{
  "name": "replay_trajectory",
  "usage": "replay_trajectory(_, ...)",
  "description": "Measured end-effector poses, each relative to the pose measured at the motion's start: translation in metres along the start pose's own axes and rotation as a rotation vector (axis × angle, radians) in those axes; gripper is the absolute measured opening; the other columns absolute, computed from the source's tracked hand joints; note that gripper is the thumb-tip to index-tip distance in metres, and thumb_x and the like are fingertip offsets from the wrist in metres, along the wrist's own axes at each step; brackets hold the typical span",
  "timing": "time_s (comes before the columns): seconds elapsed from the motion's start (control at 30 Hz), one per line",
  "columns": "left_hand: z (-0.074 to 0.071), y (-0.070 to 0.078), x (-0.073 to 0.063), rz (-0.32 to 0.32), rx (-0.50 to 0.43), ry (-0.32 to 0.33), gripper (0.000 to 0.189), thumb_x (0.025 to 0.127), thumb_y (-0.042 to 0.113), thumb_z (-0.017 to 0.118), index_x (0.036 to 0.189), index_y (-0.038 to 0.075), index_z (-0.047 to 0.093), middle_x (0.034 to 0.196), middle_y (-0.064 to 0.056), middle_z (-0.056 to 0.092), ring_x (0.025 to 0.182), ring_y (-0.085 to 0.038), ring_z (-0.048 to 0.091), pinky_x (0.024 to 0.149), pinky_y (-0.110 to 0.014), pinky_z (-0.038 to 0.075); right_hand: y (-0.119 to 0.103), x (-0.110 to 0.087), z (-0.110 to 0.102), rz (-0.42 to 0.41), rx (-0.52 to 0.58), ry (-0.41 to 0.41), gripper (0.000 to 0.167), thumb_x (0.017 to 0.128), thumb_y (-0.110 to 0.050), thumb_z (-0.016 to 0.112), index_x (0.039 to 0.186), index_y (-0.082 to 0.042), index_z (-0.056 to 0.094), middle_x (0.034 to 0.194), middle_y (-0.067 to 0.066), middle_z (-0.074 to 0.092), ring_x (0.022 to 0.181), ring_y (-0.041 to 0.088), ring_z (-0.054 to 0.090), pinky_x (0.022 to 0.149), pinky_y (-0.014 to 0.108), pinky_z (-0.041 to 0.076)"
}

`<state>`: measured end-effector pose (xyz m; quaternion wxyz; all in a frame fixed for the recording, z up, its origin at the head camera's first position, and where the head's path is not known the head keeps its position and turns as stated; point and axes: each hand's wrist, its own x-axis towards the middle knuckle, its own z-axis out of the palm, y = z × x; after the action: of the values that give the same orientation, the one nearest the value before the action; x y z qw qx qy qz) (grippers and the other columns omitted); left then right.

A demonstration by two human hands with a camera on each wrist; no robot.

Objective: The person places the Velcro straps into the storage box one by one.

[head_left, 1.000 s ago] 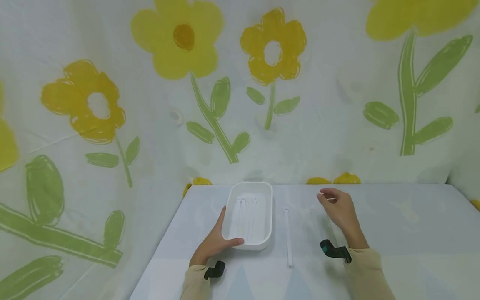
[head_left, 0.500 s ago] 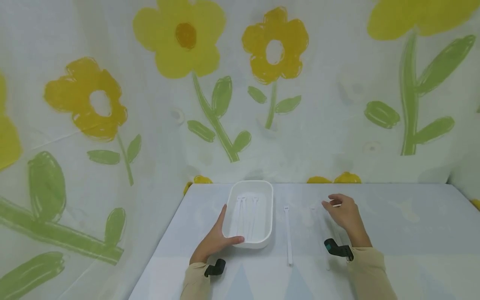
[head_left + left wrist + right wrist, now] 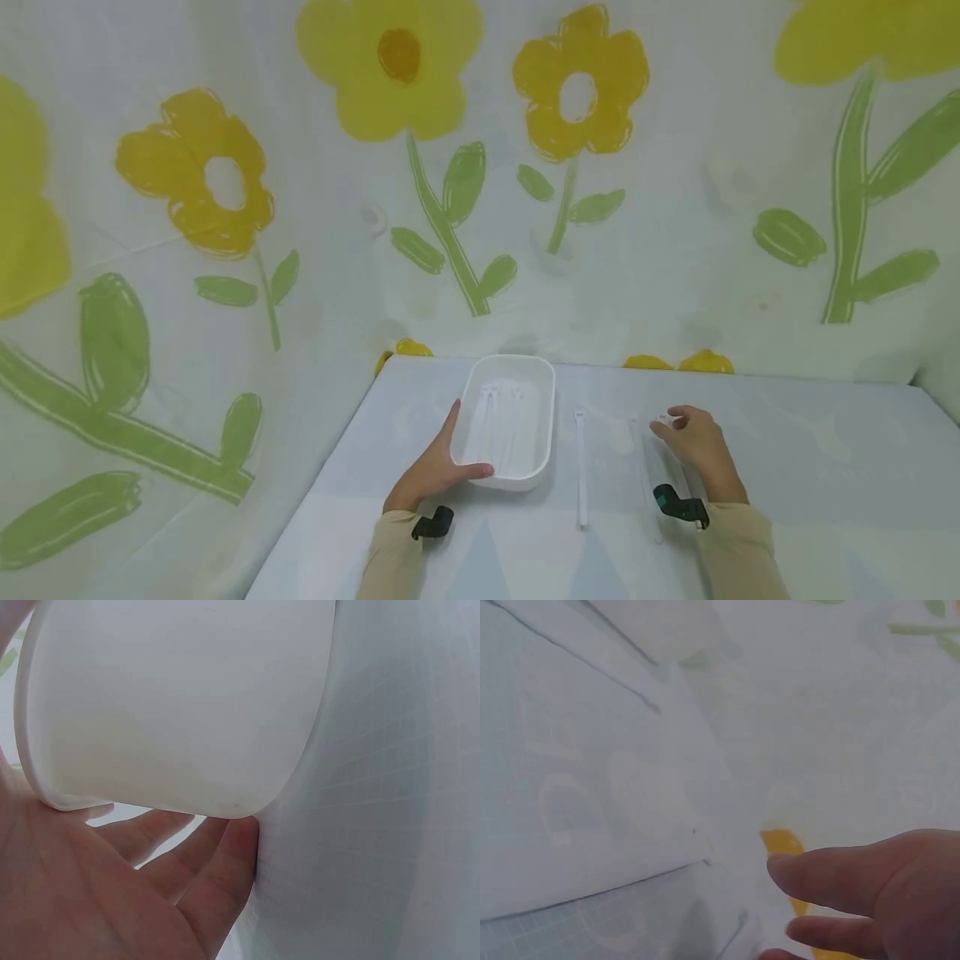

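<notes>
My left hand (image 3: 435, 472) grips the near left corner of a white rectangular container (image 3: 552, 400), thumb over the front rim and fingers along the side. In the left wrist view, fingertips (image 3: 241, 836) touch the lower edge of the container wall (image 3: 180, 705). Several slim pale sticks with small heads (image 3: 489, 417) lie inside it. On the table, a white stick (image 3: 582, 475) and a fainter one (image 3: 647, 483) lie right of the container. Beside a third stick's head (image 3: 663, 417) hovers my right hand (image 3: 701, 442), thumb and fingers apart. The sticks' kind is unclear.
The pale table (image 3: 825, 483) has a faint pattern. A flowered cloth (image 3: 600, 300) hangs behind it and along the left side. Each wrist carries a small black camera, such as the right wrist camera (image 3: 678, 504).
My right hand has lowered and shifted slightly right, to the head of the rightmost stick. My left hand stays on the container. The head view has turned a little.
</notes>
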<state>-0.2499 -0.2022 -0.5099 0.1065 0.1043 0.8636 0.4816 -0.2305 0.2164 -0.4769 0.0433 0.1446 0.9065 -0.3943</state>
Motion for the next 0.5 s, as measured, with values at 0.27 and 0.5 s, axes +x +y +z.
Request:
replay_trajectory(0.27, 0.0000, 0.0007, 0.0015, -0.006, -0.002, 0.002, 0.137, 0.071, 0.051, 0.093, 0.168, 0.028, 0.000, 0.175, -0.008, 0.017, 0.147, -0.032, 0.037, 0.120, -0.064, 0.031, -0.0040, 0.0001, 0.0033, 0.011, 0.003, -0.010, 0.060, 0.100, -0.025, 0.064, 0.141, 0.014, 0.046, 0.134, 0.039, 0.053, 0.112, 0.047, 0.056, 0.099, 0.059, 0.052)
replay_trajectory(0.5, 0.0005, 0.0003, 0.0015, -0.011, 0.003, 0.004, 0.137, 0.071, 0.050, 0.093, 0.168, 0.026, 0.001, 0.175, -0.009, 0.015, 0.150, -0.033, 0.034, 0.121, -0.064, 0.029, -0.0056, 0.0008, 0.0104, 0.021, 0.008, -0.038, 0.061, 0.096, -0.024, 0.070, 0.140, 0.013, 0.049, 0.129, 0.036, 0.056, 0.108, 0.043, 0.055, 0.096, 0.056, 0.052)
